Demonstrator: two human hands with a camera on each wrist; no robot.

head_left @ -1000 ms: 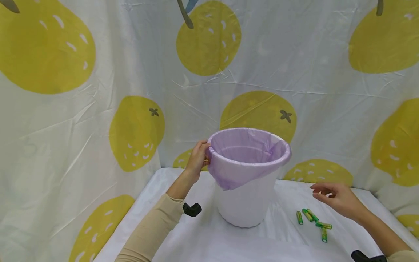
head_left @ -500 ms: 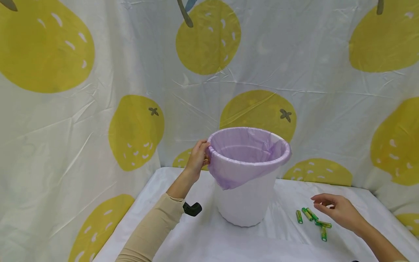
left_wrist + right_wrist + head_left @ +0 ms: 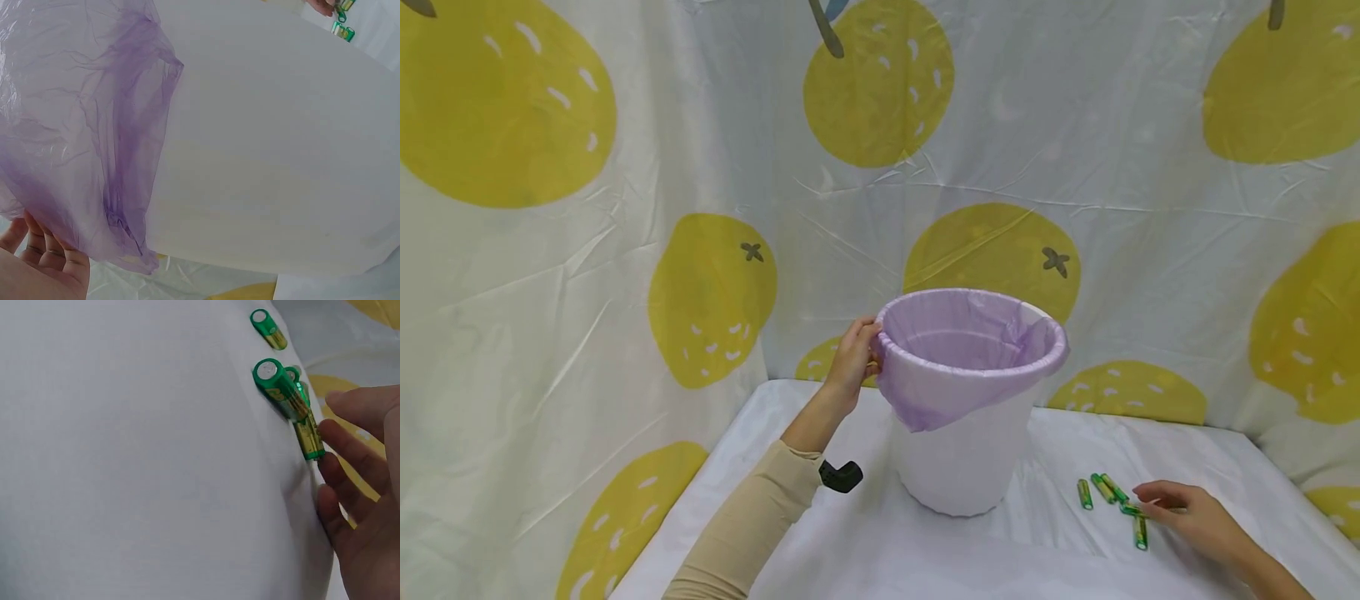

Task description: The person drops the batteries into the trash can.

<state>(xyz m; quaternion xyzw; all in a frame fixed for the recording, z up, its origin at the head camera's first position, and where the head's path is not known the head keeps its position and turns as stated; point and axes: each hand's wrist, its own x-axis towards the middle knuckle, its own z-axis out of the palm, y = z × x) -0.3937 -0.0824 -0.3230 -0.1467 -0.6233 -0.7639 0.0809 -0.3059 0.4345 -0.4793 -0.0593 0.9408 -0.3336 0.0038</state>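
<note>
A white waste bin (image 3: 958, 467) stands upright on the table, with a purple bin liner (image 3: 940, 387) folded over its rim. At the left side of that rim my left hand (image 3: 852, 362) grips the edge through the liner; in the left wrist view its fingers (image 3: 53, 250) are partly behind the plastic. Right of the bin lie several green and yellow batteries (image 3: 1103, 488). My right hand (image 3: 1198, 521) is beside the nearer ones, fingertips at a battery (image 3: 1130, 508) that they partly cover. In the right wrist view thumb and fingers are spread apart beside the batteries (image 3: 281, 390).
A white cloth (image 3: 865, 550) covers the table. Behind and at the left hangs a white curtain (image 3: 850, 250) with large yellow fruit prints. A black wrist device (image 3: 841, 477) sits at my left cuff.
My right hand has come down and toward me, from above the table to beside the batteries. The left hand keeps its hold on the bin's rim, and the bin has not moved.
</note>
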